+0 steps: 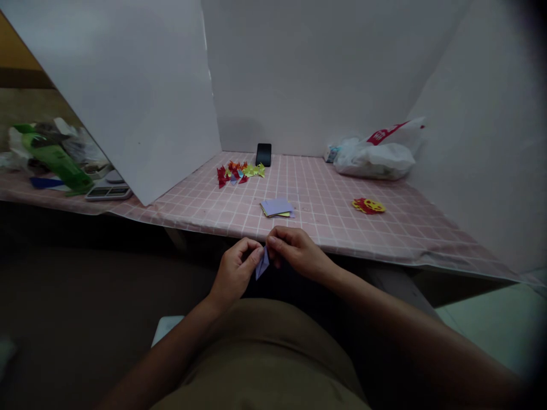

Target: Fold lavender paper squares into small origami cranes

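Observation:
A small folded piece of purple paper [262, 265] hangs between my hands, just in front of the table's near edge. My left hand [237, 267] pinches it from the left with thumb and fingers. From the other side, the curled fingers of my right hand [297, 250] close at its upper end, and they partly hide that end. Beyond my hands a small stack of paper squares [277, 206] lies on the table, purple on top with yellow below. Farther back sits a group of folded paper figures [239, 172] in red, orange, yellow and blue.
The table wears a pink checked cloth [316, 196]. A dark phone [264, 154] leans at the back. At the right are red and yellow cut-out shapes [368, 206] and a white plastic bag [376, 159]. A small scale [109, 190] stands left, beyond a white panel [141, 97].

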Tool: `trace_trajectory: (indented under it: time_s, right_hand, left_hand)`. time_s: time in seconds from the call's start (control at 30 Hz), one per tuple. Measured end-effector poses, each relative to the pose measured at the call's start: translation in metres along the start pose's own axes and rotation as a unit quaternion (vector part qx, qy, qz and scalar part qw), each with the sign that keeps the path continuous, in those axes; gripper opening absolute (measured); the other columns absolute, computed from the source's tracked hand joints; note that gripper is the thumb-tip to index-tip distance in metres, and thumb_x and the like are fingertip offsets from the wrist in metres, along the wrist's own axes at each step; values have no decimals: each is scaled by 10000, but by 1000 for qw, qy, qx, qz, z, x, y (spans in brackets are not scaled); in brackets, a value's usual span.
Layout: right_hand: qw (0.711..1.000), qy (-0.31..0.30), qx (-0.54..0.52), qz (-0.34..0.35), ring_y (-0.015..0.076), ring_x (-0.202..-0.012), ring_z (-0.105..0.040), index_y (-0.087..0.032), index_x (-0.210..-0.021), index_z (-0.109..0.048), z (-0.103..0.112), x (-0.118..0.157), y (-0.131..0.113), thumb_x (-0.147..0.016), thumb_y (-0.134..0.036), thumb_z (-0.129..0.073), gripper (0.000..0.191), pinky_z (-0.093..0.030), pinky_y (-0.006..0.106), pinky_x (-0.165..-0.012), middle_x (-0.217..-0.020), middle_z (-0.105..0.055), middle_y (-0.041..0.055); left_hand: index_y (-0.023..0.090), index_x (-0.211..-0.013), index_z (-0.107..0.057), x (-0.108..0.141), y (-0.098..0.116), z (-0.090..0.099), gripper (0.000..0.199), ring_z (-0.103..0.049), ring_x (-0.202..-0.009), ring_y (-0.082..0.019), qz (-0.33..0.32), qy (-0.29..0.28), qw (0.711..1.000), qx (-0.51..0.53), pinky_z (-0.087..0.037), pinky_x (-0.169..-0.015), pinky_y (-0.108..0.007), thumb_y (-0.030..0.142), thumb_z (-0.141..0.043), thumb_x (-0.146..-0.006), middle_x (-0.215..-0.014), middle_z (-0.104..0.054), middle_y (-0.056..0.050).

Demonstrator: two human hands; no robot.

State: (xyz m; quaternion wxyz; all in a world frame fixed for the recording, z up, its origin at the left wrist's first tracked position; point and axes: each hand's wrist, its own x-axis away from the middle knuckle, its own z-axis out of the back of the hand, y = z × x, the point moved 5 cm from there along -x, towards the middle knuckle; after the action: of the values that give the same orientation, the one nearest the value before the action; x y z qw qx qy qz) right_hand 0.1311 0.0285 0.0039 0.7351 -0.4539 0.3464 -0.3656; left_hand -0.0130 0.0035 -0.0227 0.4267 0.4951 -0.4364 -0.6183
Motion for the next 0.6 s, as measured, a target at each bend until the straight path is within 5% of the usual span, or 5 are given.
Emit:
trace_trajectory:
  time_s: [0.33, 0.6]
  right_hand:
    - [998, 26, 52, 11, 110, -583, -485, -176, -754, -571, 0, 1, -1, -896, -248, -546, 162, -368, 246, -557, -631, -546, -21]
    - [1000, 19, -23, 5, 107, -564, -500, -180, -816, -563, -2, 1, 2, -912, -330, -560, 178, -387, 247, -540, -660, -543, -27]
  left_hand:
    - [159, -848, -686, 0, -4, -2, 168, -566, -739, -148, 38, -28, 997, 63, -443, -709, -265, 325, -703, -830, -788, -654, -12]
    - [149, -806, -685, -1, -7, 2, 200, -548, -688, -130, 64, 24, 995, 74, -436, -663, -255, 346, -721, -810, -744, -642, -5]
